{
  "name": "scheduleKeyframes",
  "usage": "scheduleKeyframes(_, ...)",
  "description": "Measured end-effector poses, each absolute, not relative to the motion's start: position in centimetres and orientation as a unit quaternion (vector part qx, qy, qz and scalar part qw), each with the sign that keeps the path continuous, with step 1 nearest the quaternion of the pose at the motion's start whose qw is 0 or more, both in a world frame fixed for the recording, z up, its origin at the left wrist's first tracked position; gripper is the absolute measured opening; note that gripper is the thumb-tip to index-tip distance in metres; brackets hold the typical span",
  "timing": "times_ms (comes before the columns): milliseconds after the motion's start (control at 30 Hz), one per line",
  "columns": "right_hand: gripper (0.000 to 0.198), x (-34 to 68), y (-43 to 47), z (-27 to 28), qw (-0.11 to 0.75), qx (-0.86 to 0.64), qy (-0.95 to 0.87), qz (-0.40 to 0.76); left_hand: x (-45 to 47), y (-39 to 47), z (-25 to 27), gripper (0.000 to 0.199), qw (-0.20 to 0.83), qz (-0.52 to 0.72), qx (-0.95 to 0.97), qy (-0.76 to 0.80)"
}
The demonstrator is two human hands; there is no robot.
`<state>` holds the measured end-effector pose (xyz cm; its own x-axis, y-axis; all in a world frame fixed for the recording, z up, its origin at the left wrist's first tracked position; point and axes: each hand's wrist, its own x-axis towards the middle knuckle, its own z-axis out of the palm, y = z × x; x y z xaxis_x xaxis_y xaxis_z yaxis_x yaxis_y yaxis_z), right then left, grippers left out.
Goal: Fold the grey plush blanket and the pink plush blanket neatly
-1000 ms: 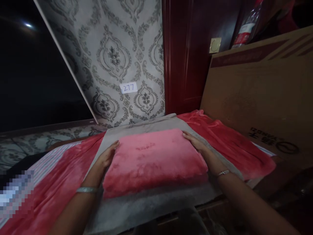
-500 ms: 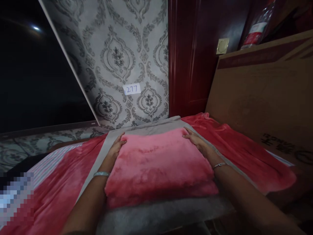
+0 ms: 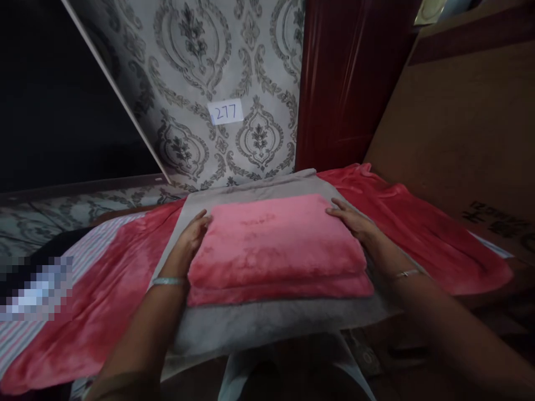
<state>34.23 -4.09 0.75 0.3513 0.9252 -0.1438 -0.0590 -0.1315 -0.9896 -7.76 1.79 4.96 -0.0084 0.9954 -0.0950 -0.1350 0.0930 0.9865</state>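
Grey cloth (image 3: 259, 328) taken as the reference for all places. The folded pink blanket (image 3: 278, 245) lies flat on it, near its middle, with bare grey showing beyond the far edge and along the near edge. Its near side shows two stacked layers, the lower one extending slightly at the right.

Your left hand (image 3: 193, 234) is over the left part of the grey cloth, alongside the blanket's left edge, fingers extended. Your right hand (image 3: 356, 223) is over the right part, at the blanket's far right corner, fingers spread. Neither hand is curled around the blanket; whether your palms press on its sides cannot be told. You wear a pale bangle (image 3: 168, 281) on the left wrist and a thin bracelet (image 3: 407, 273) on the right.

Red cloth (image 3: 121, 284) shows on both sides of the grey cloth, with striped fabric (image 3: 90, 253) farther out to its left. Beyond its far edge, a paper label (image 3: 225, 112) reading "277" is on the patterned wall (image 3: 192, 72). A cardboard box (image 3: 472, 128) stands beyond its right side.
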Motion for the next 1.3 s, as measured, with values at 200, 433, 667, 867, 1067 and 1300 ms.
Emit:
scheduleKeyframes(200, 0.081, 33.9, -12.3, 0.0, 0.542, -0.577, -0.363, 0.492, -10.2, -4.5, 4.0, 0.087, 0.571, 0.466, 0.413, 0.535)
scheduleKeyframes(433, 0.054, 31.9, -16.3, -1.3, 0.603, -0.532, -0.357, 0.475, -9.8, -10.3, 2.1, 0.077, 0.485, 0.499, 0.463, 0.548)
scheduleKeyframes(667, 0.045, 31.4, -18.5, -3.6, 0.605, -0.597, -0.432, 0.303, -10.5, -12.4, 0.8, 0.060, 0.399, 0.465, 0.562, 0.556)
scheduleKeyframes(867, 0.048, 29.9, -18.2, -3.4, 0.602, -0.616, -0.473, 0.186, -10.9, -11.9, 1.2, 0.049, 0.366, 0.464, 0.606, 0.532)
scheduleKeyframes(1067, 0.046, 28.5, -18.7, -3.8, 0.661, -0.611, -0.408, 0.152, -11.8, -11.3, 1.1, 0.052, 0.409, 0.461, 0.574, 0.539)
scheduleKeyframes(1300, 0.028, 28.6, -19.2, -5.0, 0.628, -0.645, -0.434, 0.029, -11.9, -11.4, 1.1, 0.056, 0.458, 0.465, 0.533, 0.538)
